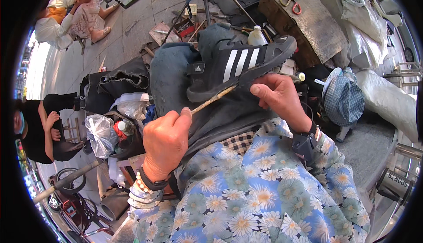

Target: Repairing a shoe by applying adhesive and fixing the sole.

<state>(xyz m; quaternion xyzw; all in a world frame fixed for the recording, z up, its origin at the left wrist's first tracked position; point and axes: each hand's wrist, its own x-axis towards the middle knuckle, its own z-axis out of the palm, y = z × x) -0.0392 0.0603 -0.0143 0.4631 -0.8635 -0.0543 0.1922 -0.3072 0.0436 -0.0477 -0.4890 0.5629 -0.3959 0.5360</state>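
A black sneaker point(246, 62) with three white stripes lies on its side across my lap, its toe pointing to the upper right. My left hand point(165, 139) is closed in a pinch around a thin, yellowish-brown crusted stick point(214, 99). The stick's far end reaches the edge of the sneaker's sole. My right hand point(280, 99) is at the sole near the front half, fingers curled and thumb bent inward. Some of its fingertips are hidden, and it appears to grip the sole's edge. Dark cloth point(211, 119) covers my lap beneath the sneaker.
Beyond my knees stand a white bottle point(257, 36) and scattered tools. Red-handled scissors point(291, 4) lie on a worn wooden box point(308, 20). Left are a clear plastic bag point(100, 135) and a dark bag point(121, 84). A blue patterned hat point(346, 97) sits right. People sit nearby.
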